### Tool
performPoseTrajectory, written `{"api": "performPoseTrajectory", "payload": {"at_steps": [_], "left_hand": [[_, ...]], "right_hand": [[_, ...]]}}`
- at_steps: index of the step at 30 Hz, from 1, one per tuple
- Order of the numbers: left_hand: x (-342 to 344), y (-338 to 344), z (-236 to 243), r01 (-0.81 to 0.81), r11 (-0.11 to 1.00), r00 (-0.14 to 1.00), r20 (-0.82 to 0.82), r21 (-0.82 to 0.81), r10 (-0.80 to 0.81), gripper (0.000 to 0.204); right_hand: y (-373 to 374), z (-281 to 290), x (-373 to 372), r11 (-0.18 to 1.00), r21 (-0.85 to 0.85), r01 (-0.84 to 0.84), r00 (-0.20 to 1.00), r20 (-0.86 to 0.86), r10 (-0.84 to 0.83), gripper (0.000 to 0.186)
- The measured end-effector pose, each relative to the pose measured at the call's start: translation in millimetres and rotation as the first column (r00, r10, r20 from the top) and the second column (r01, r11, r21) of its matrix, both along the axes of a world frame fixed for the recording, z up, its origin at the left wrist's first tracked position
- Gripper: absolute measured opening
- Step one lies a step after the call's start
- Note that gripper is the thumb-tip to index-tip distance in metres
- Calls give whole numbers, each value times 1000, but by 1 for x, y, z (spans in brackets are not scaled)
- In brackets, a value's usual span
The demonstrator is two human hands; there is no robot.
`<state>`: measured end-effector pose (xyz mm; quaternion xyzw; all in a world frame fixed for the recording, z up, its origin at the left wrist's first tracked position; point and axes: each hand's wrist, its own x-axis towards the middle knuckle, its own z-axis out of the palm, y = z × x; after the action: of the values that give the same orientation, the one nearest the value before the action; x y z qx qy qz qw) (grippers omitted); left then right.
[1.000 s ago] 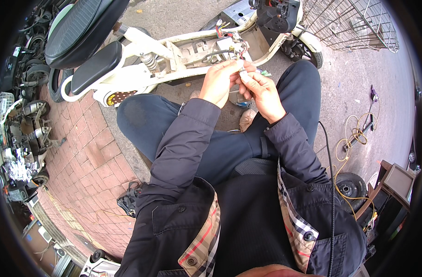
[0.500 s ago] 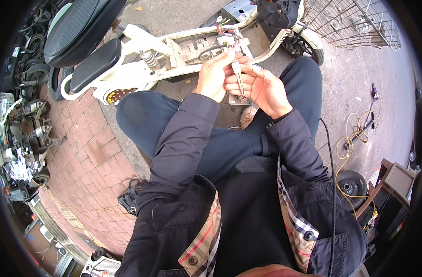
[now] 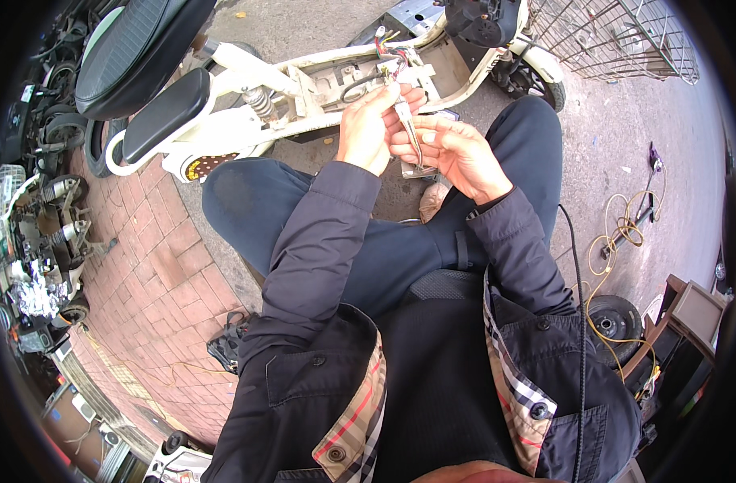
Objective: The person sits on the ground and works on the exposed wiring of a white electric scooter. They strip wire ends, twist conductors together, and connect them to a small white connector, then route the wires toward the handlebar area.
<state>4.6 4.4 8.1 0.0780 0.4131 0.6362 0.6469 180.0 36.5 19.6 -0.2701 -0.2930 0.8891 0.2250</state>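
Note:
My left hand [image 3: 364, 129] and my right hand [image 3: 461, 153] meet over the middle of a stripped white electric scooter [image 3: 291, 129]. Between them is a slim silver tool [image 3: 409, 127] that looks like tweezers, its narrow tip pointing back toward me. The left thumb and fingers close round its upper end, at a pale connector with thin wires [image 3: 390, 74]; the exact grip is hidden. My right fingers are curled beside the tool's lower part, thumb and forefinger near it. More coloured wires [image 3: 380, 40] stick up from the open frame behind the hands.
The scooter's black seats [image 3: 167, 113] lie to the left, and a wire basket [image 3: 618, 40] is at the far right. A yellow cable [image 3: 614, 233] coils on the pavement at right, near a small wheel [image 3: 614, 320]. Scooter parts crowd the left edge; a black bag [image 3: 227, 342] rests on the bricks.
Both hands have shifted very slightly to the left with the tool and connector. My right thumb and fingers have changed their bend a little. The scooter stays as it was.

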Motion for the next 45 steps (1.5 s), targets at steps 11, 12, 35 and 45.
{"api": "performPoseTrajectory", "payload": {"at_steps": [11,12,35,45], "left_hand": [[2,0,5,32,999,999,16,-12,-32,40],[2,0,5,35,999,999,19,-2,-35,40],[-1,-3,-2,232,971,973,-20,55,-231,38],[7,-1,4,150,981,988,-40,120,-146,35]], "right_hand": [[-2,-8,-1,999,47,5,996,94,-9,38],[-2,-8,-1,998,57,21,997,78,-26,35],[-1,4,-6,989,43,144,989,15,-145,36],[0,2,-6,980,55,190,979,62,-193,40]]}}
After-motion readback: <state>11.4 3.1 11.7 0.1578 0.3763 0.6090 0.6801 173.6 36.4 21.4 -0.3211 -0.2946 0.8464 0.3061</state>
